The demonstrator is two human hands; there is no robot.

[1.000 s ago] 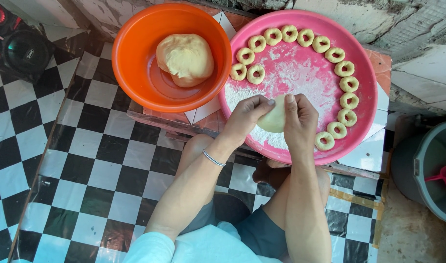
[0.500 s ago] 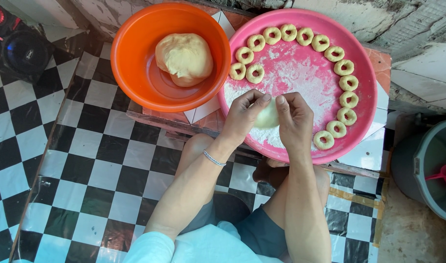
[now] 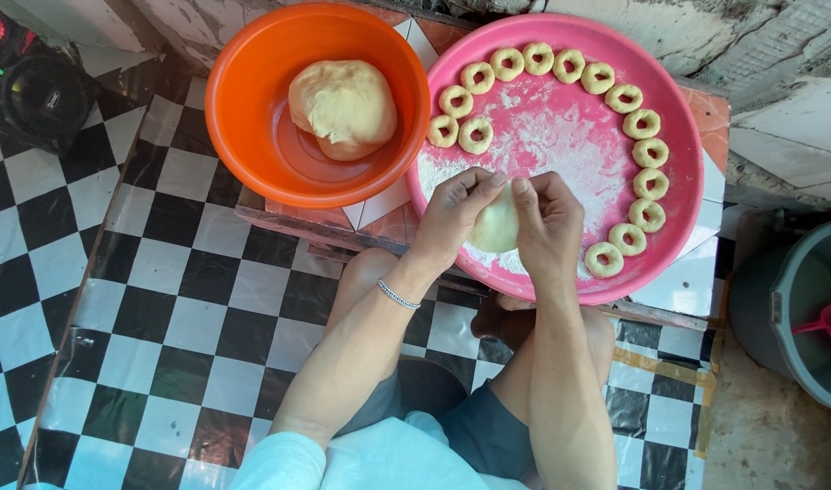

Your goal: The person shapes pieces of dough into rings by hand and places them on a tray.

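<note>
- landmark: pink tray [image 3: 679, 127], floured, on a low tiled bench [image 3: 379, 210].
- left hand [image 3: 456, 213] and right hand [image 3: 547, 222] are closed together around a dough piece [image 3: 495, 225] over the tray's near edge, fingertips meeting on top; held there, loose flour likely drops onto the tray.
- dough rings [image 3: 647, 152] line the tray's far and right rim, spaced apart, probably to avoid sticking.
- orange bowl [image 3: 252, 136] left of the tray holds the dough lump [image 3: 343, 107].
- black-and-white checkered floor [image 3: 143, 299] below; grey bucket [image 3: 796, 308] right of the tray.
</note>
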